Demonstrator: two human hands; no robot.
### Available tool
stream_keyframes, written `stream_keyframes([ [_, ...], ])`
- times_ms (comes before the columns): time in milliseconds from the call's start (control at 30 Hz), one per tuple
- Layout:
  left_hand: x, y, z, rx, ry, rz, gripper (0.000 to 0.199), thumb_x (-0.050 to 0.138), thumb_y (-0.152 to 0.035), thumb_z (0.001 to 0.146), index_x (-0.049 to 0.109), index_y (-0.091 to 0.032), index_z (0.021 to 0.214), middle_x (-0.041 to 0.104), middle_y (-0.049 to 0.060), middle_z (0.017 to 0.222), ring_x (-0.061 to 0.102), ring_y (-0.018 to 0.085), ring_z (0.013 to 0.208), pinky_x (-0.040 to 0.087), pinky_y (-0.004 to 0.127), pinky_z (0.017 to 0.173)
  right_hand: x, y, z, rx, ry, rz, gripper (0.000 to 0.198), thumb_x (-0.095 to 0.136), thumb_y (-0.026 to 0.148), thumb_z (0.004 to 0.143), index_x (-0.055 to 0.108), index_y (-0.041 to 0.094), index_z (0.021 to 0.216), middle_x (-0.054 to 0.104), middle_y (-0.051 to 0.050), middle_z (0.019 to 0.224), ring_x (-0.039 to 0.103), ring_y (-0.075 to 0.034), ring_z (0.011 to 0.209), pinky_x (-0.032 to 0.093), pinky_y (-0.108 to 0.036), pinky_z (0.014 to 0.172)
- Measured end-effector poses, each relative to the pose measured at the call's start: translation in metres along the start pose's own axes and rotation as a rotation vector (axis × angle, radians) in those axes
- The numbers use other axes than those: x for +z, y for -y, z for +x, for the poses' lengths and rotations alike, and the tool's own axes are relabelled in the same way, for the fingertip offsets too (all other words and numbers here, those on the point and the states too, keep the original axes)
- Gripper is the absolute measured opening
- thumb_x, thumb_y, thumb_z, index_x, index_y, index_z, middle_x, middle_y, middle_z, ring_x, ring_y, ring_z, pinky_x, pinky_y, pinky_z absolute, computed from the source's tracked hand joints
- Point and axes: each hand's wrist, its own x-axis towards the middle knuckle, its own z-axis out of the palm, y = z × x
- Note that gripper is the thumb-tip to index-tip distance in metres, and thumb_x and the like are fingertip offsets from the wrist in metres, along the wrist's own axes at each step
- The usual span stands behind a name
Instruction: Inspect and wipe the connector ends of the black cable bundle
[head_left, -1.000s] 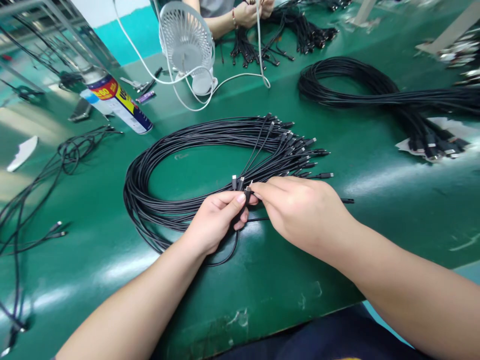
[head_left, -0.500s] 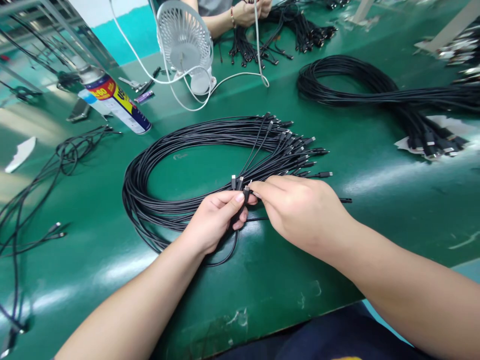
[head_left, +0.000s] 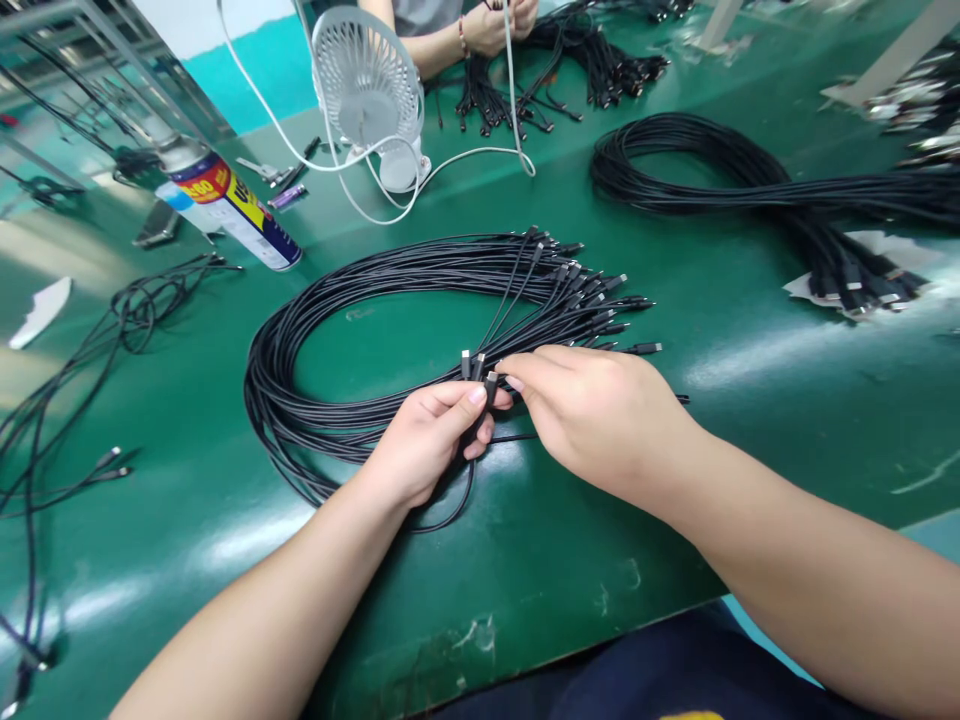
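My left hand (head_left: 439, 430) is closed around a few black USB cables, with their plugs (head_left: 491, 385) sticking up past the thumb. Close beside those plugs, my right hand (head_left: 600, 420) has its thumb and fingertips pinched together. What lies between them, if anything, is too small and covered to make out. Both hands are over the near side of a large coil of black cables (head_left: 281, 370) lying on the green table. The coil's many loose plug ends (head_left: 592, 290) fan out to the right, partly behind my right hand.
A spray can (head_left: 247, 215) and a small white fan (head_left: 367, 95) with a looping white cord stand at the back left. Another cable coil (head_left: 690, 130) lies back right. Tangled cables (head_left: 142, 300) are at left. Across the table, another person's hand (head_left: 487, 28) is near more cables.
My right hand has shifted very slightly left and up, against the plugs. The left hand keeps its hold on the cables; the view has moved a little.
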Motion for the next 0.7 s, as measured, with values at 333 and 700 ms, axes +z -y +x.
stream_keyframes([
  [333, 0.001, 0.000, 0.000, -0.002, 0.030, 0.047, 0.032, 0.072, -0.043, 0.078, 0.069, -0.011, 0.078, 0.053, -0.001, 0.054, 0.042, 0.006, 0.048, 0.031, 0.020, 0.047, 0.000, -0.011, 0.012, 0.185, 0.088, 0.649, 0.014, 0.057, 0.021, 0.088, 0.070, 0.019, 0.091, 0.073, -0.001, 0.081, 0.065, -0.015, 0.072, 0.046, -0.025, 0.066],
  [700, 0.005, -0.004, -0.003, -0.066, 0.020, 0.075, 0.040, 0.077, -0.048, 0.070, 0.071, -0.010, 0.080, 0.052, -0.002, 0.051, 0.041, 0.005, 0.044, 0.027, 0.020, 0.045, -0.001, -0.019, 0.022, 0.253, -0.305, 0.559, 0.020, 0.062, 0.020, 0.082, 0.058, 0.017, 0.062, 0.058, 0.002, 0.053, 0.053, -0.011, 0.051, 0.037, -0.024, 0.052],
])
